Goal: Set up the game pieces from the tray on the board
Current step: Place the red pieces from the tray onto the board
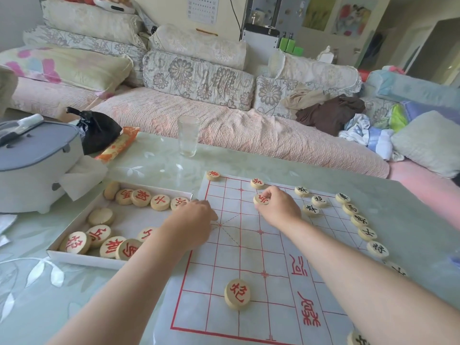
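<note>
A white paper board (249,257) with red grid lines lies on the table. My right hand (280,207) pinches a round wooden piece with a red character (261,199) just above the board's far part. My left hand (191,222) rests with curled fingers at the board's left edge, beside the white tray (82,256); what it holds is hidden. The tray contains several red-marked wooden pieces (140,197). Red pieces stand on the board at the far corner (213,175), the far edge (257,183) and near me (237,293). Several black-marked pieces (359,220) line the right side.
A drinking glass (188,135) stands behind the board. At the left are a grey-lidded white appliance (32,168), a tissue (84,175), a black bag (99,129) and an orange packet (119,145). A sofa with cushions and clothes runs behind the table.
</note>
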A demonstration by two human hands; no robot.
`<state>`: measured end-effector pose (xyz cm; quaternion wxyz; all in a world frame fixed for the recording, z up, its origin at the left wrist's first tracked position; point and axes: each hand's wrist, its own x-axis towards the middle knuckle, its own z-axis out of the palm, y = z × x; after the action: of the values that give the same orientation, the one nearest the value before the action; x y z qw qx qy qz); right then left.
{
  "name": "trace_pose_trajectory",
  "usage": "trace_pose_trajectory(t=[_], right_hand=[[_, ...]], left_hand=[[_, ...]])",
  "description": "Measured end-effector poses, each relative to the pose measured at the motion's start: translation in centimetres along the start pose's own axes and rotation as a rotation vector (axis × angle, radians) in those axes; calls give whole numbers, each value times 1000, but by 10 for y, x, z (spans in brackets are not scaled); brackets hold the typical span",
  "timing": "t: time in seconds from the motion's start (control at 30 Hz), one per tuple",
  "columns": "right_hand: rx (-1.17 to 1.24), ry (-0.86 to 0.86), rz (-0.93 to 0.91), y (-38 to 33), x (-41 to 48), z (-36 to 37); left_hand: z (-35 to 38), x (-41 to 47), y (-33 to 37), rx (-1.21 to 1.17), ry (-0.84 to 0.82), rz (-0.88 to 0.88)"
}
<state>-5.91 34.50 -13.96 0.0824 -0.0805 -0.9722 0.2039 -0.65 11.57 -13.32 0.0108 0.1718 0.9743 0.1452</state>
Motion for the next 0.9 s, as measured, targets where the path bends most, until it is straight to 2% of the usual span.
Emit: trace_pose_trajectory(t=[0.13, 0.27, 0.4, 0.57, 0.73, 0.9], right_hand=[[-27, -10, -17, 3, 10, 2], [-69, -97, -49, 2, 13, 5], [-99, -52, -56, -10, 9, 3], [-42, -35, -222, -50, -8, 4], [62, -141, -451, -113, -31, 13], [-100, -253, -493, -154, -39, 35]], left_hand=[[4, 6, 1, 43, 4, -32], [5, 8, -2, 25, 7, -56], [0, 3, -5, -57, 17, -45], [-20, -6, -14, -101, 161, -49], [-40, -21, -51, -81, 230, -181], [-40, -37, -77, -53, 206, -246]])
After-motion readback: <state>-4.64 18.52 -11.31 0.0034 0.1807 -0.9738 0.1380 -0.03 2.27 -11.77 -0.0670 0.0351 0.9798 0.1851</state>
